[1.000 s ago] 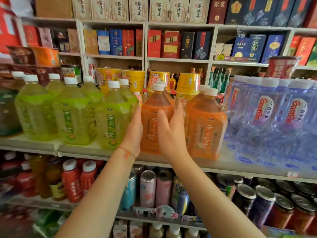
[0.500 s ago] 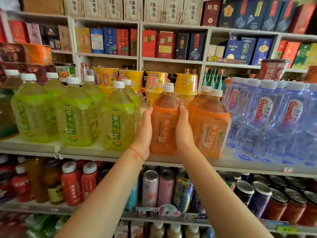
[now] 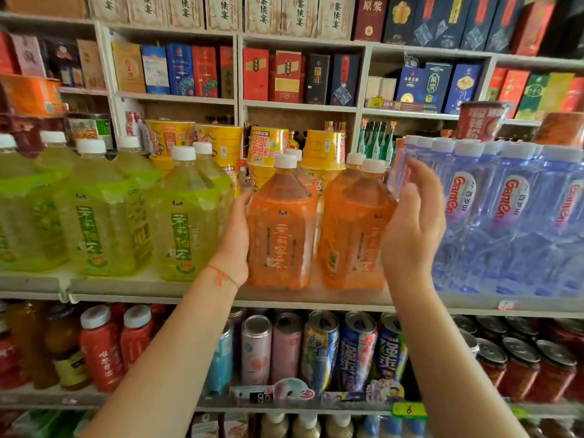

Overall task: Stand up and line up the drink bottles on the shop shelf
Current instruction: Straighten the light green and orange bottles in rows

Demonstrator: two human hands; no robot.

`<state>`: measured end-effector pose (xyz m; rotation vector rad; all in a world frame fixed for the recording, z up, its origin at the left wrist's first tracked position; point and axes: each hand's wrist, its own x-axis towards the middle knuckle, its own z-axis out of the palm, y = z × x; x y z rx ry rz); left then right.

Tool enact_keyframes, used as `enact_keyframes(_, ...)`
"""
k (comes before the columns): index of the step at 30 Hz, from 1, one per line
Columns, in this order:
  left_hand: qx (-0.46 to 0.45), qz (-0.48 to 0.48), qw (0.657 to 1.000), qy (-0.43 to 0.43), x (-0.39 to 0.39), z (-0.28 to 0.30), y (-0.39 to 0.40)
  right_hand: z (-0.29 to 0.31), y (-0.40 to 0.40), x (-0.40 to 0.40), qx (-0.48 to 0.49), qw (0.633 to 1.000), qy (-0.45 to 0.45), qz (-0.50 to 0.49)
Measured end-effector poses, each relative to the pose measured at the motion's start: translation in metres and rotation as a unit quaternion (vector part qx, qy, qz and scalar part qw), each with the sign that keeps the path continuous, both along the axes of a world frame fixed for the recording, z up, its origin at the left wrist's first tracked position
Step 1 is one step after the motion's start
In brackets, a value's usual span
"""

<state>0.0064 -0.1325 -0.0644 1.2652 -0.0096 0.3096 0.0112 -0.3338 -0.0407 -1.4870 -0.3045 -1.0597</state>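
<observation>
The left orange bottle (image 3: 281,229) is steadied upright by the left hand (image 3: 234,245), whose palm and fingers are pressed against its left side; whether the fingers are curled behind it cannot be told. Nothing is held by the right hand (image 3: 410,222): it is raised with relaxed, slightly bent fingers just beside the right orange bottle (image 3: 355,235), and contact with it cannot be confirmed.

Both front orange bottles are seen standing upright near the front edge of the shelf (image 3: 189,289), side by side, with a narrow gap left between them. The work on this part of the shelf is judged to be nearly done: the bottles in view are all standing, and only small squaring of labels and spacing seems to be left.

Four white caps can be counted among the orange bottles, two in front and two behind. About seven green bottles (image 3: 186,226) are counted to the left, one of them partly cut off at the edge. The water bottles (image 3: 505,222) on the right are packed too closely to be counted reliably.
</observation>
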Motion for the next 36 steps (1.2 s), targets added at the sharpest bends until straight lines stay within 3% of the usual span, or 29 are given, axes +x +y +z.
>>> enact_keyframes(1, -0.002, -0.002, 1.0, -0.003, 0.001, -0.001, -0.001, 0.001, -0.006, 0.01, 0.046, 0.991, 0.113, 0.058)
enact_keyframes(3, -0.003, -0.004, 1.0, -0.008, 0.0, -0.001, -0.002, 0.002, -0.018, 0.029, 0.121, 0.922, 0.305, 0.204)
enact_keyframes(5, 0.006, -0.003, 1.0, -0.013, -0.001, 0.0, -0.003, -0.003, -0.028, 0.045, 0.149, 0.869, 0.358, 0.306)
enact_keyframes(10, 0.025, -0.005, 0.999, -0.024, 0.0, -0.001, -0.001, -0.021, -0.028, 0.061, 0.132, 0.84, 0.352, 0.392)
enact_keyframes(15, 0.022, 0.003, 1.0, -0.022, 0.0, -0.002, 0.001, -0.023, -0.007, 0.055, 0.103, 0.839, 0.33, 0.42)
enact_keyframes(22, -0.015, -0.003, 1.0, -0.025, -0.004, 0.0, 0.008, -0.018, 0.009, 0.048, 0.106, 0.845, 0.348, 0.392)
enact_keyframes(33, 0.009, 0.016, 1.0, -0.02, -0.014, 0.005, 0.004, -0.015, 0.01, 0.032, 0.129, 0.852, 0.352, 0.365)
enact_keyframes(36, 0.049, 0.053, 0.997, 0.001, -0.023, 0.007, -0.001, -0.01, 0.009, 0.021, 0.172, 0.872, 0.333, 0.315)
